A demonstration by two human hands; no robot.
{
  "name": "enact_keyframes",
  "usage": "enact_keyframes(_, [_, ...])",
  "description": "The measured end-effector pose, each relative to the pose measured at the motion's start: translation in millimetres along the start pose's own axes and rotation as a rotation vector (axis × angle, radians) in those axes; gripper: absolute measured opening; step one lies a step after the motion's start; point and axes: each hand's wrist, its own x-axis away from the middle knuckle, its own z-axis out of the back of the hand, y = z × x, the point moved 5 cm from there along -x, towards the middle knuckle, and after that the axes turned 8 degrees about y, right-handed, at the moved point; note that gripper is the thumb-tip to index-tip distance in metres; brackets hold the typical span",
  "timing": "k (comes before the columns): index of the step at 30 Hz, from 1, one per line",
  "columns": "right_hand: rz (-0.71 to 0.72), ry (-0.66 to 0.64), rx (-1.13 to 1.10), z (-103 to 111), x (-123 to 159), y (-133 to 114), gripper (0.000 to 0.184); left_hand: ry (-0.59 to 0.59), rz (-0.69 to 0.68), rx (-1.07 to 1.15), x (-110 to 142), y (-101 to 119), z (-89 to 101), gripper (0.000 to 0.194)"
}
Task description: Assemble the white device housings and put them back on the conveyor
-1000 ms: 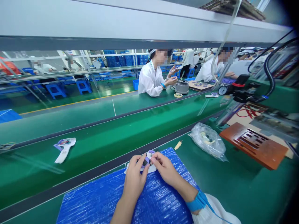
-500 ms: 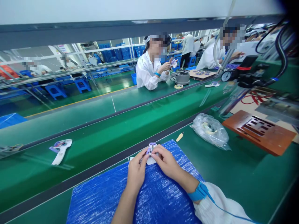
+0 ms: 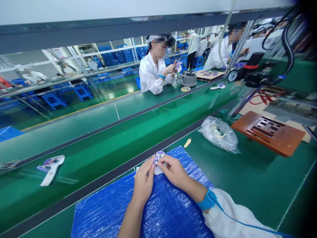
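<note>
Between my hands is a small white-and-purple plastic housing (image 3: 158, 169), over the far edge of a blue film-wrapped pad (image 3: 170, 201). My left hand (image 3: 145, 178) grips its left side, fingers closed. On its right side my right hand (image 3: 172, 169) pinches at small parts inside the housing with thumb and fingers; the fingertips hide exactly which part. A blue wrist strap (image 3: 207, 200) with a cord circles my right wrist. To the left on the green conveyor belt (image 3: 119, 137) lies a similar gun-shaped white housing (image 3: 52, 169) with purple parts and wires.
Right of the pad lie a small yellow-handled tool (image 3: 188, 142) and a clear plastic bag (image 3: 219, 134). An orange-brown fixture plate (image 3: 268, 132) juts out beside a pressure gauge (image 3: 232, 76). Across the belt a co-worker (image 3: 155, 71) handles a similar piece near a tape roll (image 3: 185, 89).
The housing on the belt has shifted left and nearer. My view has turned slightly to the right. Both hands stay on the held housing with almost the same grip.
</note>
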Motion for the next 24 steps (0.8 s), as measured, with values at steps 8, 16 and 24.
enact_keyframes(8, [-0.001, 0.035, -0.014, 0.0, -0.9, 2.5, 0.015, 0.023, -0.007, 0.010, 0.2, -0.2, -4.0, 0.037])
enact_keyframes(16, [-0.069, 0.037, -0.058, -2.0, -1.3, 9.3, 0.015, 0.045, 0.030, 0.016, 4.2, 6.0, -7.6, 0.036])
enact_keyframes(24, [-0.194, 0.317, -0.191, 8.2, -7.7, 34.6, 0.031, 0.442, 0.200, 0.010, -49.7, -4.9, 47.5, 0.046])
